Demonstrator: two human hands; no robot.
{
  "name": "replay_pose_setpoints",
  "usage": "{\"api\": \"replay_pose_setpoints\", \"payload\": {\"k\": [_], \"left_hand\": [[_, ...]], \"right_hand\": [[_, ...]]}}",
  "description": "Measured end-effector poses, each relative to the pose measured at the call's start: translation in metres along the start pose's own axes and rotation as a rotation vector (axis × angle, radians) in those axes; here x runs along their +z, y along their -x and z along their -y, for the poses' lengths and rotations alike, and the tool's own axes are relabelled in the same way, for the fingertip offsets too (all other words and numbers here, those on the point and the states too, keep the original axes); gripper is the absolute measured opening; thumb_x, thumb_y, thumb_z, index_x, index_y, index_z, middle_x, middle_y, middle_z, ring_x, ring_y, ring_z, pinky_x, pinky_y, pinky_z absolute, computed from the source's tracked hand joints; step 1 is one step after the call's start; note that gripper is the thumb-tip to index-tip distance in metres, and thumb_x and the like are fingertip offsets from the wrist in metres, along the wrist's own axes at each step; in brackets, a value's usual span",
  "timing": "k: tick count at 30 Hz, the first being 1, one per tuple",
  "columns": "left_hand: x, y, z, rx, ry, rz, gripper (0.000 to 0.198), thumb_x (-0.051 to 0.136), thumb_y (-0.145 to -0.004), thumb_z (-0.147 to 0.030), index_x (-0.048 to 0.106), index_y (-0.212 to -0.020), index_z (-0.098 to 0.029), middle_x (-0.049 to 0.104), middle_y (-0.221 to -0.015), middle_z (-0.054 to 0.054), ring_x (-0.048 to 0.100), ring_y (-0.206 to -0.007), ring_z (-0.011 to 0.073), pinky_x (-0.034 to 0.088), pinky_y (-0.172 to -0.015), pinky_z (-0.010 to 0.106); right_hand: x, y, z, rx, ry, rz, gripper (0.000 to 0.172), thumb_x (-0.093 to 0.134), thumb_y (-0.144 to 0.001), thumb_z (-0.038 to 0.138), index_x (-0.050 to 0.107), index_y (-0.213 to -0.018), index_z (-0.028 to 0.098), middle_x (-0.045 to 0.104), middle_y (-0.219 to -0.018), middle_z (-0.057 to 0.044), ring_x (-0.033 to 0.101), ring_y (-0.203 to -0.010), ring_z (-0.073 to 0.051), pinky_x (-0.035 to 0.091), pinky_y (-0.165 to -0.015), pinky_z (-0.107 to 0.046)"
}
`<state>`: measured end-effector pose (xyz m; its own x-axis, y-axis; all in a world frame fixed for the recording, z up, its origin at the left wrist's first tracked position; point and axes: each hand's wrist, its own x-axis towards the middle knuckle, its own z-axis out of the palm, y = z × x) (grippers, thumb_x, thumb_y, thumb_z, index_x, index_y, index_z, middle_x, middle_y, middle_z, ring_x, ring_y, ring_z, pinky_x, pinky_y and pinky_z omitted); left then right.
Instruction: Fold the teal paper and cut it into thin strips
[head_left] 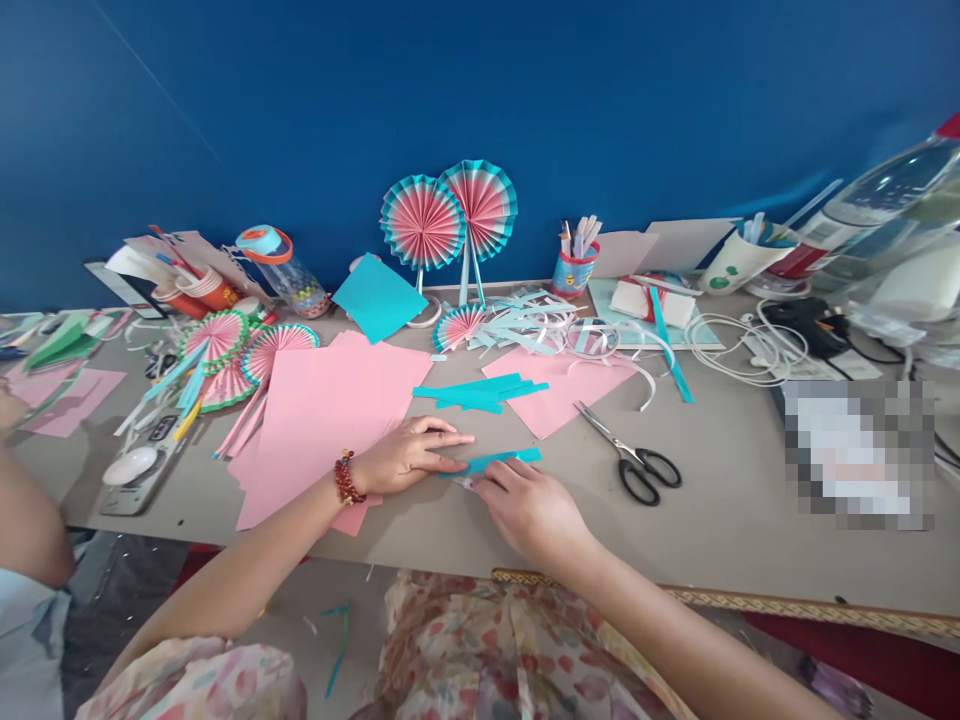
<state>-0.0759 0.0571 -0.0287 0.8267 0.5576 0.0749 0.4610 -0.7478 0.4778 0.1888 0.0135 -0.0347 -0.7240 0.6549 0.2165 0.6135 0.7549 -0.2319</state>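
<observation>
My left hand (411, 457) lies at the table's middle with its fingers stretched to the right, their tips at the left end of a blue paper strip (517, 457). Closed around a small whitish tool (465, 483), my right hand (531, 508) rests at the strip's near edge; most of the tool is hidden. Several cut blue strips (484, 392) lie just beyond my hands. Large pink sheets (337, 400) spread under and behind my left wrist. To the right, black-handled scissors (634, 460) lie on the table.
Two pleated paper fans (422, 222) stand against the blue wall. Behind the strips are pale paper scraps (525, 320) and a blue square (380, 299). A pen cup (575, 268), cables (742, 350) and a bottle (877, 205) line the back. Another person's arm (30, 510) is at the left.
</observation>
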Motion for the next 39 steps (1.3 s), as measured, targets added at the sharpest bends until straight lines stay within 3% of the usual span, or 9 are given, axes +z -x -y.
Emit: {"api": "replay_pose_setpoints", "payload": {"k": [15,20,25,29,31,34,39], "left_hand": [[0.005,0.002,0.005,0.033,-0.009,-0.042,0.04,0.041,-0.102,-0.021,0.059,-0.134,-0.037,0.049,-0.151,0.0,0.043,-0.131,0.0247,0.04,-0.108,0.046],[0.005,0.001,0.003,0.026,-0.01,-0.038,0.039,0.042,-0.101,-0.021,0.062,-0.131,-0.035,0.049,-0.15,0.0,0.043,-0.13,0.0249,0.039,-0.108,0.046],[0.0,0.0,-0.002,0.004,0.014,-0.035,0.037,0.043,-0.1,-0.021,0.061,-0.131,-0.033,0.052,-0.148,0.002,0.043,-0.13,0.0243,0.038,-0.11,0.045],[-0.001,-0.003,-0.012,-0.06,-0.011,-0.035,0.03,0.056,-0.097,-0.033,0.061,-0.126,-0.028,0.055,-0.143,0.007,0.046,-0.129,0.0262,0.039,-0.11,0.045],[0.002,-0.005,-0.018,-0.105,-0.033,-0.076,0.023,0.059,-0.095,-0.036,0.063,-0.116,-0.025,0.059,-0.134,0.008,0.051,-0.123,0.0255,0.041,-0.107,0.043],[0.008,-0.008,-0.026,-0.168,-0.04,-0.166,0.012,0.051,-0.099,-0.026,0.062,-0.103,-0.022,0.065,-0.115,0.007,0.057,-0.111,0.0214,0.046,-0.1,0.038],[0.013,-0.02,-0.021,-0.348,0.018,-0.385,0.014,0.046,-0.1,-0.021,0.06,-0.097,-0.022,0.068,-0.093,0.002,0.063,-0.088,0.0156,0.051,-0.082,0.028]], "right_hand": [[0.004,-0.003,0.004,-0.002,0.005,-0.023,0.02,0.056,-0.09,0.01,0.069,-0.102,0.02,0.066,-0.09,-0.005,0.057,-0.083,-0.02,0.04,-0.068,-0.031],[0.002,-0.001,0.014,-0.033,-0.037,0.02,0.012,0.058,-0.089,0.012,0.067,-0.093,0.02,0.066,-0.09,-0.005,0.056,-0.082,-0.019,0.04,-0.067,-0.03],[-0.008,0.016,0.024,-0.102,-0.141,0.071,0.009,0.058,-0.09,0.015,0.065,-0.09,0.021,0.064,-0.087,-0.004,0.055,-0.078,-0.018,0.042,-0.065,-0.028],[-0.021,0.042,0.007,-0.04,-0.267,0.023,0.019,0.049,-0.096,0.017,0.066,-0.103,0.021,0.066,-0.091,-0.005,0.059,-0.083,-0.018,0.047,-0.071,-0.028],[-0.027,0.057,-0.007,0.006,-0.314,-0.026,0.025,0.045,-0.098,0.017,0.066,-0.11,0.022,0.068,-0.096,-0.006,0.061,-0.087,-0.018,0.05,-0.074,-0.028],[-0.035,0.076,-0.025,0.079,-0.321,-0.07,0.026,0.045,-0.099,0.018,0.066,-0.113,0.022,0.07,-0.099,-0.008,0.063,-0.089,-0.018,0.052,-0.077,-0.029],[-0.039,0.088,-0.035,0.115,-0.328,-0.12,0.023,0.047,-0.099,0.019,0.067,-0.11,0.021,0.07,-0.098,-0.008,0.064,-0.087,-0.018,0.053,-0.075,-0.029]]}}
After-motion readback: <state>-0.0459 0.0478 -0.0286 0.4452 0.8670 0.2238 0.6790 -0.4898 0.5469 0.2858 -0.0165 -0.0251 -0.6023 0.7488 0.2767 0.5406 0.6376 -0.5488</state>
